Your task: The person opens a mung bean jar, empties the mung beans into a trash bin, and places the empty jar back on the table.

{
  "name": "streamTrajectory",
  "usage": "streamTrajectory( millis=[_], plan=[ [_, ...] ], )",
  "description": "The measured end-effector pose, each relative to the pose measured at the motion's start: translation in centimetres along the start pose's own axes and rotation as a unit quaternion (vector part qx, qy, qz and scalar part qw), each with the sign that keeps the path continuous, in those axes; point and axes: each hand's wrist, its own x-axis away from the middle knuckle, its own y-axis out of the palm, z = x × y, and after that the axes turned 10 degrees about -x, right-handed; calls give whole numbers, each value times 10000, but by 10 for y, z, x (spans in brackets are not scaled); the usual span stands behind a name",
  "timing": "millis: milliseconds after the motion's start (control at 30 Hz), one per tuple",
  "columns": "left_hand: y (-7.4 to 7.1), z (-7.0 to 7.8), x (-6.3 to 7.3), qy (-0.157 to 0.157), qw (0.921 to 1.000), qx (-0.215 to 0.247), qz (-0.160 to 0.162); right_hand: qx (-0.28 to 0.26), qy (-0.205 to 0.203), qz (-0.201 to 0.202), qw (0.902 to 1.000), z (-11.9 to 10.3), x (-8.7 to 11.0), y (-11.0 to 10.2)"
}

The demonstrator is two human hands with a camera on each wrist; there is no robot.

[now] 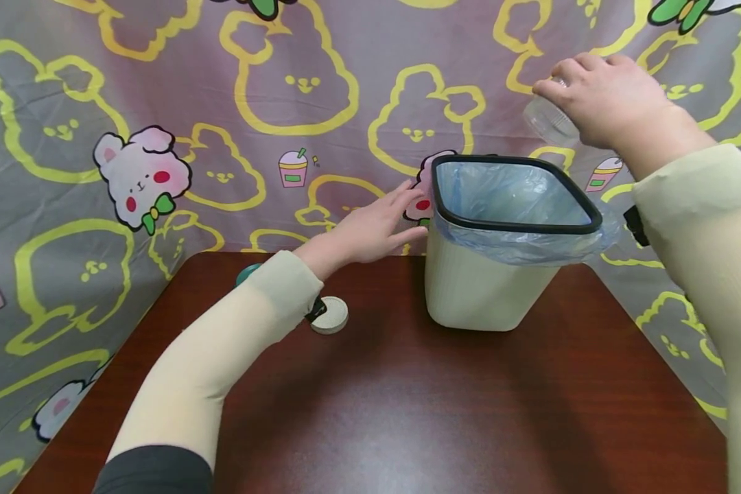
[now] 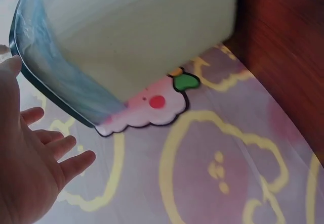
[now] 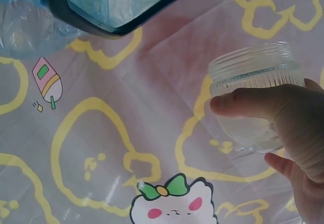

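My right hand (image 1: 614,103) grips a clear ribbed jar (image 1: 549,122) above the right side of a cream trash bin (image 1: 488,291). The jar tilts with its open mouth downward. In the right wrist view the thumb lies across the jar (image 3: 253,70), whose threaded neck shows no lid. A blue plastic bag (image 1: 525,248) lines the bin and folds over its black rim (image 1: 519,226). Beside the bin's left edge, my left hand (image 1: 377,223) has its fingers spread and holds nothing. Whether its thumb touches the bin cannot be told.
A round whitish disc (image 1: 329,315), like a lid, lies on the brown table (image 1: 395,405) near my left wrist. Behind my left forearm a teal thing (image 1: 247,273) is mostly hidden. A patterned cloth (image 1: 346,82) hangs behind the table and at its sides.
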Motion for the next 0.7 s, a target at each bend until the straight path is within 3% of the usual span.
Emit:
streamTrajectory(
  millis=[167,300,500,600,700],
  plan=[
    [3,-17,27,-47,9998,-154,-83,-205,61,60,9998,4,0,-2],
    [4,-29,49,-110,9997,-215,-42,-729,141,217,9970,4,5,2],
    [8,-42,70,-214,9996,-171,83,-1342,458,146,9898,-2,12,10],
    [10,-45,79,-299,9994,-101,135,-1904,766,26,9787,-10,16,14],
    [11,-48,87,-414,9990,-15,166,-2688,1068,106,9572,-20,21,21]
  ],
)
